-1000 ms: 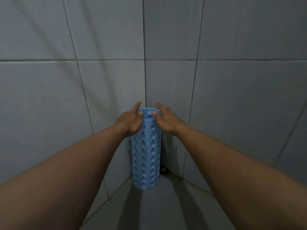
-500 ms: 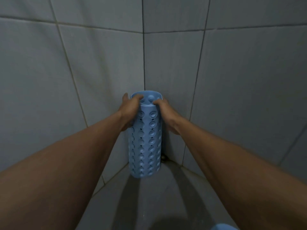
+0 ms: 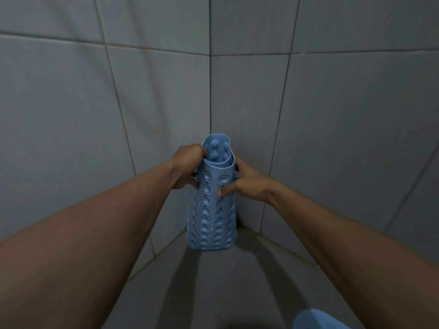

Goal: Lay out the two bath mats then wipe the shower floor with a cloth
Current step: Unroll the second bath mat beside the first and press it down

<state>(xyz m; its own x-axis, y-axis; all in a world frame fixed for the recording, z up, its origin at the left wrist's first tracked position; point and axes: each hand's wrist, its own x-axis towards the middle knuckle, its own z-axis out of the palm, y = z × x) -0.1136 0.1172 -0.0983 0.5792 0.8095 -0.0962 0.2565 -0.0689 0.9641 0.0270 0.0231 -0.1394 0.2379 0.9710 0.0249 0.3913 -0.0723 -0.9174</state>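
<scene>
A rolled blue bath mat [image 3: 213, 217] with suction cups and holes stands upright in the shower corner, its lower end near the floor. My left hand [image 3: 187, 166] grips its upper left edge. Holding the right side just below the top is my right hand [image 3: 249, 182], with the thumb pressed across the front. The roll's top has loosened and shows suction cups inside. A second pale blue shape [image 3: 316, 320], possibly the other mat, pokes in at the bottom edge. No cloth is in view.
Grey tiled walls [image 3: 332, 127] meet in a corner straight ahead. The grey shower floor [image 3: 213, 286] spreads below the mat toward me. A small dark spot [image 3: 238, 224] sits at the base of the corner.
Both hands closed on the top of the rolled mat and lifted it slightly away from the corner. My right hand slid down its side, and the roll's top has started to loosen.
</scene>
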